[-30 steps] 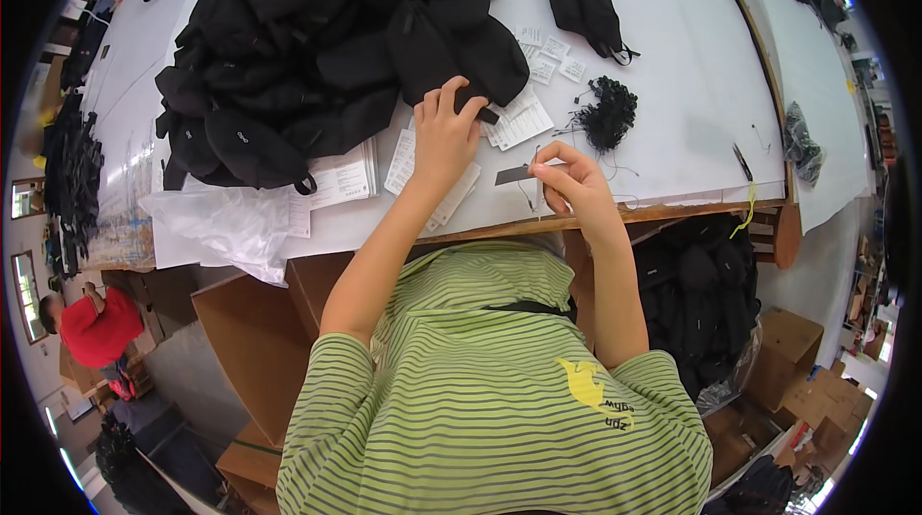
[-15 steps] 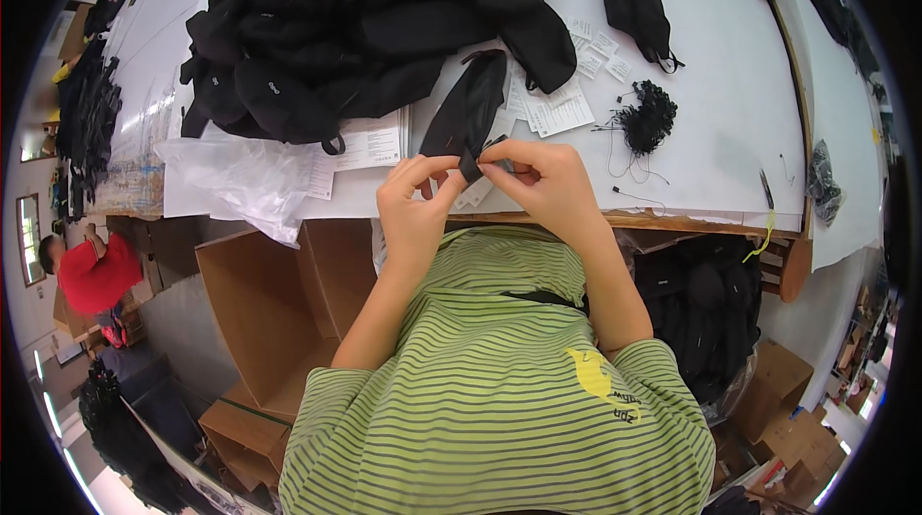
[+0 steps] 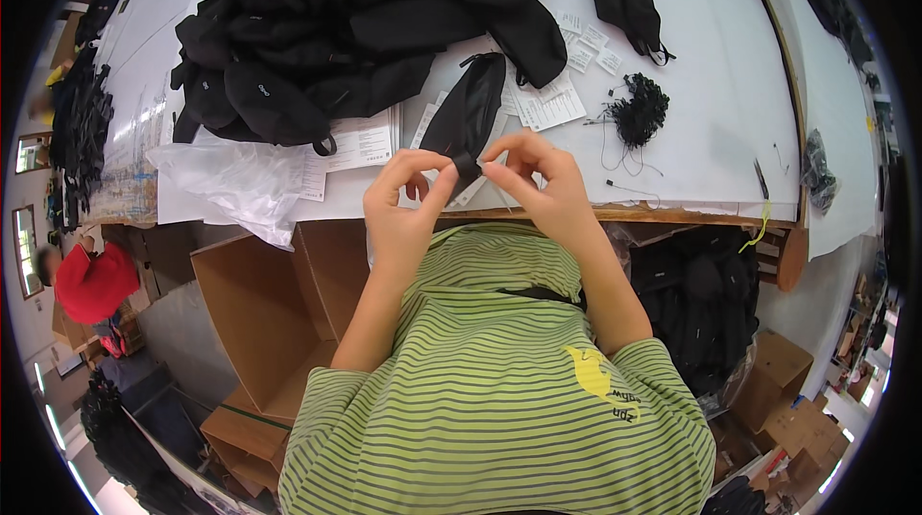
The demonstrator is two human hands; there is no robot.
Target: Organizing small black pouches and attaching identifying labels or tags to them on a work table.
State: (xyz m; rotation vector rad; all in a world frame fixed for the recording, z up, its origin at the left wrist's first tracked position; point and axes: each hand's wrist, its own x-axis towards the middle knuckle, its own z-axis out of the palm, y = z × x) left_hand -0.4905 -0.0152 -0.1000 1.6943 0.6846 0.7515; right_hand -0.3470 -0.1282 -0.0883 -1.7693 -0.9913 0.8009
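Note:
A slim black zippered pouch (image 3: pixel 477 97) lies in front of me on the white table, with its end loop (image 3: pixel 467 166) toward my body. My left hand (image 3: pixel 401 203) pinches the left side of this fabric loop between thumb and forefinger. On the loop's other side, my right hand (image 3: pixel 549 184) also has thumb and forefinger closed in a pinch, its tips at the loop's edge. Whatever sits between those right fingertips is too small to make out. White printed tags (image 3: pixel 549 106) lie beside and partly under the pouch.
A big heap of black pouches (image 3: pixel 317 25) covers the far left of the table (image 3: pixel 715 35). Right of centre lies a tangle of black tag cords (image 3: pixel 638 112). A clear plastic bag (image 3: pixel 230 179) hangs over the front edge, above an open cardboard box (image 3: pixel 254 309).
The strap end has been turned, so it now shows as a flat loop between my hands. My right fingertips have shifted slightly, and the view has moved a little.

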